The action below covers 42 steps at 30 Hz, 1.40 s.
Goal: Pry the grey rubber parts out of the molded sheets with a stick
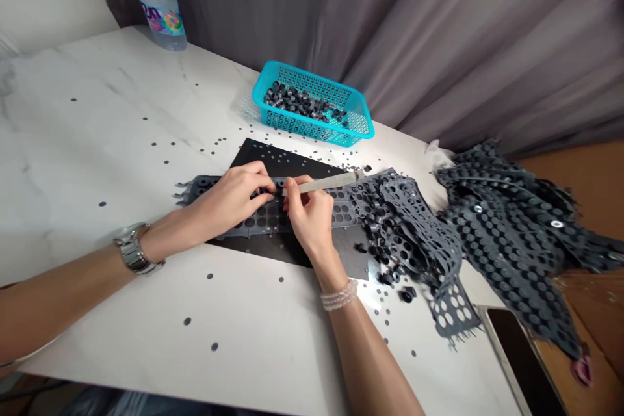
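Note:
A grey rubber strip full of round holes (263,216) lies across a black mat (273,159) on the white table. My left hand (231,198) presses on the strip, fingers curled and pinching at a small dark piece. My right hand (309,218) is closed round a pale metal rod-like tool (331,182) whose near end meets the strip beside my left fingertips. Loose black rubber rings (377,221) lie piled just right of my right hand.
A turquoise basket (358,133) holding several black rings stands behind the mat. Heaps of punched grey strips (511,227) cover the table's right side. A water bottle (158,3) stands at the far left. A phone (521,357) lies at the near right edge. Small black discs are scattered about.

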Each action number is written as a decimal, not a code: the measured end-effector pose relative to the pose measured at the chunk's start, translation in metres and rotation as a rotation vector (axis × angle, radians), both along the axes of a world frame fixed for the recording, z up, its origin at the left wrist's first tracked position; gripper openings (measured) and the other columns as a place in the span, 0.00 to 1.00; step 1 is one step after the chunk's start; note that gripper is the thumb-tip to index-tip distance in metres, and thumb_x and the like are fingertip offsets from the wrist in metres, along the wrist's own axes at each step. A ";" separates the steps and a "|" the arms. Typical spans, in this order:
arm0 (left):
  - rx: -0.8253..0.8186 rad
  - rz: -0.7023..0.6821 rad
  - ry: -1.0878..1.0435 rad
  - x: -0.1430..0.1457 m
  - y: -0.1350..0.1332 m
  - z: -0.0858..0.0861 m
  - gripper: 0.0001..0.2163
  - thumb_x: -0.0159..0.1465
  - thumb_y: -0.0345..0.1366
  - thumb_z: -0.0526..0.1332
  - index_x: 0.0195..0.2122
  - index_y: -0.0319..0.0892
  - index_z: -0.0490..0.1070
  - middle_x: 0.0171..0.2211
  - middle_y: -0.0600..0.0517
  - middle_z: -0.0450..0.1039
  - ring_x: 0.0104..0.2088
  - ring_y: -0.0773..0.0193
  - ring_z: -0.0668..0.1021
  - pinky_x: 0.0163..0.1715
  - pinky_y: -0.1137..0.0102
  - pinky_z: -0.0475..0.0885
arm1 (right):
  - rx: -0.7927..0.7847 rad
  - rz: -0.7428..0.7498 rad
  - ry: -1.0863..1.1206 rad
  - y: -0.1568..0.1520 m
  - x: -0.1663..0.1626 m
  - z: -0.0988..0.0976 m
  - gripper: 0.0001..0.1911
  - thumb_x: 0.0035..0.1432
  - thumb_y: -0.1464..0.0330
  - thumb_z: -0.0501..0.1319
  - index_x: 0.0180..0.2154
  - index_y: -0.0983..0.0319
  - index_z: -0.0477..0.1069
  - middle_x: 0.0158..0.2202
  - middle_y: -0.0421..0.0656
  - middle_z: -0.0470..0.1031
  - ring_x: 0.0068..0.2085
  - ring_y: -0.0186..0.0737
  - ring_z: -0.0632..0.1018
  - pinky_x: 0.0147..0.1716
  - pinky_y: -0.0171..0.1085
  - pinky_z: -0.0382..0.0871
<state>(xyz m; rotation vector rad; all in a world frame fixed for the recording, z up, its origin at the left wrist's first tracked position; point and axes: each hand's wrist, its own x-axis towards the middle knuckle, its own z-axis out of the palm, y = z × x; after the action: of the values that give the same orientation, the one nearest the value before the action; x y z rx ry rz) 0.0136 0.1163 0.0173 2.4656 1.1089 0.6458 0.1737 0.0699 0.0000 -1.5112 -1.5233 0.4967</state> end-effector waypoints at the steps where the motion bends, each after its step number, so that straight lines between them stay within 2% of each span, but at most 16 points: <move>1: 0.001 0.001 -0.001 0.000 0.000 0.000 0.08 0.63 0.33 0.59 0.35 0.39 0.79 0.34 0.51 0.72 0.28 0.68 0.71 0.34 0.71 0.68 | 0.000 0.005 -0.005 0.000 0.000 0.000 0.20 0.66 0.59 0.52 0.24 0.60 0.67 0.23 0.38 0.73 0.22 0.32 0.73 0.24 0.31 0.61; 8: -0.027 -0.063 -0.040 -0.001 0.001 0.000 0.09 0.63 0.33 0.57 0.32 0.40 0.78 0.34 0.51 0.71 0.31 0.67 0.73 0.35 0.70 0.68 | 0.010 0.032 -0.075 0.000 -0.003 0.002 0.17 0.66 0.61 0.52 0.29 0.61 0.70 0.21 0.38 0.71 0.23 0.32 0.72 0.25 0.31 0.61; 10: -0.066 -0.091 -0.075 -0.002 -0.001 0.004 0.09 0.63 0.34 0.57 0.33 0.40 0.78 0.36 0.51 0.72 0.34 0.66 0.74 0.37 0.70 0.68 | 0.011 0.033 -0.096 0.000 -0.004 0.003 0.17 0.66 0.61 0.52 0.29 0.62 0.71 0.21 0.38 0.71 0.23 0.33 0.72 0.25 0.31 0.60; 12: -0.136 -0.064 -0.141 -0.004 -0.003 0.009 0.08 0.62 0.36 0.59 0.34 0.41 0.78 0.39 0.51 0.72 0.34 0.66 0.74 0.36 0.70 0.69 | 0.007 0.028 -0.097 0.000 -0.004 0.003 0.17 0.66 0.61 0.52 0.29 0.61 0.71 0.21 0.38 0.71 0.23 0.33 0.72 0.25 0.31 0.61; 15: -0.342 0.085 -0.391 -0.010 -0.001 0.015 0.08 0.60 0.39 0.63 0.35 0.41 0.77 0.38 0.50 0.74 0.35 0.65 0.75 0.36 0.69 0.71 | -0.015 -0.001 -0.055 0.001 -0.003 0.002 0.17 0.65 0.60 0.53 0.29 0.61 0.71 0.20 0.38 0.70 0.22 0.33 0.72 0.25 0.31 0.62; 18: -0.667 0.199 -0.707 -0.019 0.008 0.012 0.09 0.59 0.39 0.65 0.37 0.40 0.75 0.37 0.47 0.76 0.39 0.62 0.77 0.40 0.68 0.73 | -0.048 -0.037 0.072 0.001 0.000 -0.001 0.18 0.64 0.57 0.53 0.29 0.61 0.71 0.18 0.37 0.70 0.20 0.33 0.72 0.24 0.31 0.64; 22: -1.052 0.215 -0.924 -0.025 0.017 0.004 0.05 0.58 0.33 0.67 0.35 0.40 0.77 0.41 0.44 0.77 0.43 0.62 0.77 0.43 0.70 0.75 | -0.073 -0.074 0.274 0.000 0.003 -0.002 0.18 0.63 0.55 0.54 0.29 0.61 0.69 0.18 0.37 0.70 0.20 0.33 0.73 0.21 0.30 0.65; 26: -1.253 0.230 -1.024 -0.022 0.014 0.007 0.05 0.60 0.28 0.64 0.36 0.40 0.79 0.42 0.45 0.78 0.44 0.65 0.78 0.45 0.74 0.76 | -0.121 -0.104 0.433 -0.003 0.008 0.002 0.17 0.61 0.56 0.56 0.29 0.61 0.68 0.18 0.36 0.68 0.17 0.32 0.72 0.17 0.30 0.66; 29: -1.329 0.250 -1.068 -0.019 0.010 0.012 0.06 0.61 0.26 0.62 0.36 0.39 0.79 0.41 0.45 0.78 0.44 0.65 0.78 0.46 0.75 0.76 | -0.146 -0.125 0.547 -0.003 0.013 0.006 0.16 0.59 0.56 0.58 0.29 0.62 0.68 0.17 0.36 0.68 0.16 0.32 0.72 0.14 0.30 0.65; 35: -1.393 0.249 -1.087 -0.017 0.004 0.018 0.08 0.62 0.25 0.59 0.38 0.38 0.77 0.41 0.45 0.78 0.45 0.66 0.79 0.50 0.76 0.74 | -0.060 -0.174 0.673 -0.004 0.018 0.015 0.16 0.55 0.56 0.62 0.28 0.63 0.68 0.17 0.36 0.68 0.16 0.30 0.70 0.13 0.28 0.62; 42: -1.306 0.190 -1.017 -0.016 0.000 0.023 0.09 0.62 0.26 0.56 0.41 0.39 0.73 0.46 0.41 0.75 0.51 0.61 0.76 0.56 0.68 0.72 | -0.054 -0.150 0.652 -0.005 0.015 0.011 0.16 0.58 0.56 0.61 0.28 0.62 0.68 0.17 0.35 0.67 0.16 0.31 0.70 0.13 0.29 0.62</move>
<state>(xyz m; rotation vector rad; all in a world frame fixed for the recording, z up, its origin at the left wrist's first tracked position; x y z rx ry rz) -0.0027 0.1162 0.0400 0.7466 0.8390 0.7233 0.1890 0.0647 0.0110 -1.3112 -0.8893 0.8462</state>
